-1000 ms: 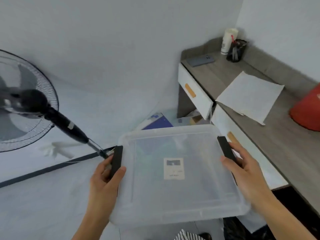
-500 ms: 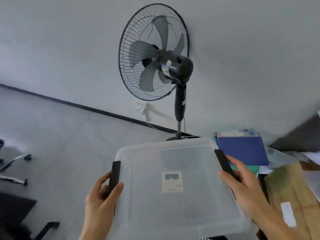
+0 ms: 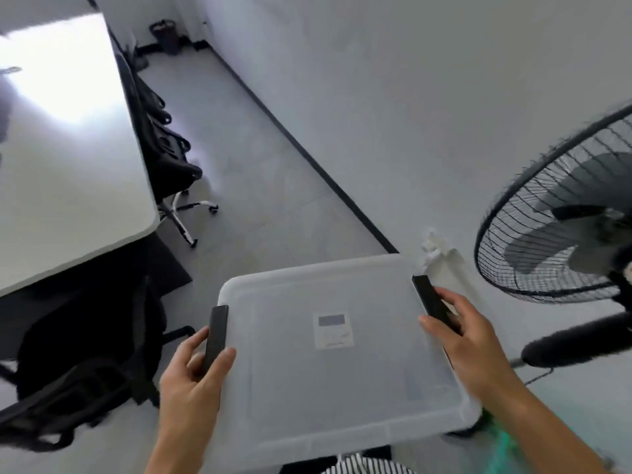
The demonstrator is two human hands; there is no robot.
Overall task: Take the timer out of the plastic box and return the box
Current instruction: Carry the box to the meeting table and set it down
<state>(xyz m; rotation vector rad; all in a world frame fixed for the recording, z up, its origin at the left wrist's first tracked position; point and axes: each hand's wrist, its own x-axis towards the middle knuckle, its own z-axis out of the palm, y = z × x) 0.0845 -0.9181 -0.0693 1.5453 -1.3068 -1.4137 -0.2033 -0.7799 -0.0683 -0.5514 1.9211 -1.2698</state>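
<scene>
A pale grey wall point(image 3: 427, 80) fills the upper right and meets the grey floor point(image 3: 260, 186) along a black skirting strip point(image 3: 307, 155). At the left a white counter point(image 3: 65, 159) juts in, its top washed out by glare, with black office chairs point(image 3: 164, 159) tucked along its far edge and another dark chair point(image 3: 85, 367) below it, near the left forearm. A black standing fan point(image 3: 561, 227) rises at the right edge, its wire cage and grey blades cut off by the picture's border.

The plastic box point(image 3: 342, 364), translucent white with its lid on, is held in the air in front of the person, above the floor and between counter and fan. A black latch handle point(image 3: 216, 333) sits on its left side and another black latch handle point(image 3: 433, 304) on its right. Through the cloudy lid a small white rectangle with a grey screen, the timer point(image 3: 333, 330), shows near the middle of the box; whether it lies on the bottom or against the lid cannot be told.

The left hand point(image 3: 195, 378) grips the box's left side, thumb on the lid's edge and fingers curled around the latch. The right hand point(image 3: 468, 340) holds the right side, thumb on the lid and fingers wrapped over the other latch. A striped cloth point(image 3: 362, 466) peeks in beneath the box.
</scene>
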